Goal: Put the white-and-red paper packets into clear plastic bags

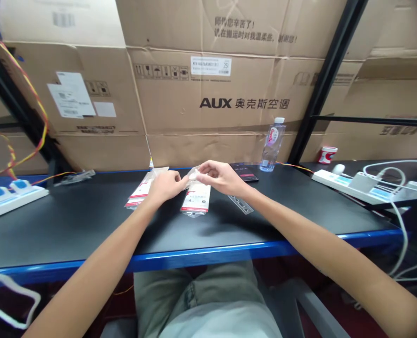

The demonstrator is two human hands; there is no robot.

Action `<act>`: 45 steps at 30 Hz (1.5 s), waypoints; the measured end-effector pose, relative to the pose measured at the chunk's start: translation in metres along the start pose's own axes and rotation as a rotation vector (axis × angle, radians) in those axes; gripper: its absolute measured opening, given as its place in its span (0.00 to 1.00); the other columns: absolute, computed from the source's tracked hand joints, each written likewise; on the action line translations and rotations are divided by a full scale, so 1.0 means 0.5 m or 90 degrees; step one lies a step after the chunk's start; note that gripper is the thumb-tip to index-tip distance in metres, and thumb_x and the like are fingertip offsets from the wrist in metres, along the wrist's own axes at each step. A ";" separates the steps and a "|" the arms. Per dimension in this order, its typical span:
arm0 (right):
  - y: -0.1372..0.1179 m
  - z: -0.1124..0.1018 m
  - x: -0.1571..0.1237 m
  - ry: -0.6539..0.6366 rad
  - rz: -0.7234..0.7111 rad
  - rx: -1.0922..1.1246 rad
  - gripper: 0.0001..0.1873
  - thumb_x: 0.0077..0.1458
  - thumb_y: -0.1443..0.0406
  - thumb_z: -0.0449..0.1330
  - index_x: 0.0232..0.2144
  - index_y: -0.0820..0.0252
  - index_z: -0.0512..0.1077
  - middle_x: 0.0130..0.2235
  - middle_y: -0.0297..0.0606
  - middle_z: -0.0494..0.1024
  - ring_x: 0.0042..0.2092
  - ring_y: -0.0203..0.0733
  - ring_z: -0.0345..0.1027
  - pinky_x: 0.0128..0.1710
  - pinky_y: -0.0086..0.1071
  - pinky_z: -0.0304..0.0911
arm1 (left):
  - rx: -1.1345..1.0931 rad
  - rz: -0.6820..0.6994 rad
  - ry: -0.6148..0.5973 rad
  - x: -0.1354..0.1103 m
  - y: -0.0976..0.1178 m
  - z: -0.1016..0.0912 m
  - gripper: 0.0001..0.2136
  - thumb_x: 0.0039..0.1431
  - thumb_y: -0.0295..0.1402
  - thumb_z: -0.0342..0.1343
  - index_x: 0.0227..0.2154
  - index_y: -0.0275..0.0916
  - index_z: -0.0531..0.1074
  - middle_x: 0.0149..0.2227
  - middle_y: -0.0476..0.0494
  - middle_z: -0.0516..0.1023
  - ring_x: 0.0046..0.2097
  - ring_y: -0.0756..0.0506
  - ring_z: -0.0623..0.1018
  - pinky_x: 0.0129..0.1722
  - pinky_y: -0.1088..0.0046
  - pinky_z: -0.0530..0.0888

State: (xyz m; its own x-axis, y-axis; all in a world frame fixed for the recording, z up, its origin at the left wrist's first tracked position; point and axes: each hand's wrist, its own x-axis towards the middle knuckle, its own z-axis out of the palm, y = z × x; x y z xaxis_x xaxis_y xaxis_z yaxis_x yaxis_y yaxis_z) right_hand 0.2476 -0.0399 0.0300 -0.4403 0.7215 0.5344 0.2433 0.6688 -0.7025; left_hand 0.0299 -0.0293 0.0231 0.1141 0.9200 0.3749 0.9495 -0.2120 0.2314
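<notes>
A clear plastic packet with a white and red card inside [196, 199] lies on the black tabletop in front of me. My right hand [222, 177] pinches its crumpled upper end between thumb and fingers. From the other side, my left hand [166, 186] reaches the same upper end, its fingers curled and its thumb tip at the plastic. Exactly how the fingertips meet the plastic is hard to make out. Partly behind my left hand are several similar packets [140, 190], overlapping one another. A strip printed with shapes [241, 204] lies under my right forearm.
At the back right stand a water bottle [272, 145] and a dark phone-like slab [246, 172]. Power strips lie at the left [14, 199] and right [358, 185], with cables. A red and white tub [327, 155] is farther right. Large cardboard boxes [229, 122] wall the back.
</notes>
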 end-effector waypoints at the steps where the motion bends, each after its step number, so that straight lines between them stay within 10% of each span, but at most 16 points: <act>1: -0.007 0.005 -0.003 0.006 -0.034 -0.027 0.21 0.52 0.49 0.64 0.37 0.61 0.73 0.34 0.36 0.77 0.31 0.35 0.68 0.30 0.29 0.64 | -0.001 -0.006 -0.003 0.000 0.000 -0.003 0.23 0.56 0.54 0.47 0.24 0.41 0.76 0.28 0.41 0.81 0.33 0.40 0.77 0.28 0.70 0.64; 6: -0.031 0.014 -0.012 0.094 -0.145 -0.059 0.19 0.51 0.51 0.66 0.27 0.61 0.70 0.29 0.35 0.74 0.29 0.34 0.65 0.30 0.28 0.62 | -0.019 -0.030 0.000 0.003 0.001 -0.007 0.21 0.56 0.52 0.48 0.23 0.42 0.75 0.26 0.43 0.80 0.31 0.41 0.77 0.28 0.70 0.63; 12: -0.010 0.031 -0.013 -0.021 -0.099 0.072 0.18 0.55 0.52 0.63 0.35 0.62 0.73 0.32 0.37 0.78 0.34 0.39 0.73 0.33 0.30 0.67 | -0.058 -0.029 0.009 0.001 0.006 -0.012 0.21 0.55 0.51 0.48 0.18 0.42 0.73 0.23 0.44 0.79 0.29 0.42 0.76 0.28 0.70 0.65; 28: 0.038 0.026 -0.005 -0.012 -0.160 -0.189 0.14 0.63 0.57 0.55 0.42 0.60 0.76 0.41 0.40 0.77 0.34 0.36 0.69 0.37 0.30 0.66 | -0.298 -0.010 -0.094 -0.007 0.018 -0.002 0.18 0.56 0.48 0.50 0.22 0.40 0.70 0.20 0.48 0.78 0.23 0.45 0.79 0.27 0.74 0.72; 35: 0.033 0.019 -0.005 -0.095 -0.206 -0.181 0.16 0.64 0.59 0.54 0.49 0.57 0.75 0.54 0.45 0.64 0.55 0.44 0.63 0.54 0.38 0.63 | -0.314 -0.018 -0.076 -0.004 0.018 -0.012 0.15 0.55 0.44 0.49 0.23 0.39 0.72 0.21 0.47 0.78 0.24 0.46 0.78 0.26 0.74 0.71; 41: 0.071 -0.024 0.013 0.049 -0.063 -0.278 0.21 0.55 0.66 0.58 0.52 0.61 0.70 0.51 0.46 0.68 0.46 0.43 0.68 0.51 0.39 0.65 | -0.212 0.020 0.076 0.001 -0.009 -0.050 0.11 0.50 0.38 0.51 0.24 0.38 0.75 0.27 0.46 0.81 0.32 0.45 0.78 0.31 0.74 0.69; 45: 0.107 -0.067 0.016 -0.081 0.089 -0.454 0.15 0.50 0.65 0.62 0.41 0.65 0.76 0.43 0.49 0.77 0.46 0.50 0.70 0.49 0.37 0.64 | -0.167 -0.033 0.150 0.006 -0.040 -0.080 0.11 0.48 0.37 0.53 0.26 0.39 0.77 0.30 0.45 0.82 0.36 0.43 0.79 0.36 0.74 0.71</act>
State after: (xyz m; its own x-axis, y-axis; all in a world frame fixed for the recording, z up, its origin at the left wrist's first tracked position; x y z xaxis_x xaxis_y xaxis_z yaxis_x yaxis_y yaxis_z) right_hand 0.2861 0.0078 0.0126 -0.4510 0.8107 0.3732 0.7878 0.5581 -0.2603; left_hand -0.0007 -0.0354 0.0557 -0.0325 0.8368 0.5465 0.8415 -0.2721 0.4668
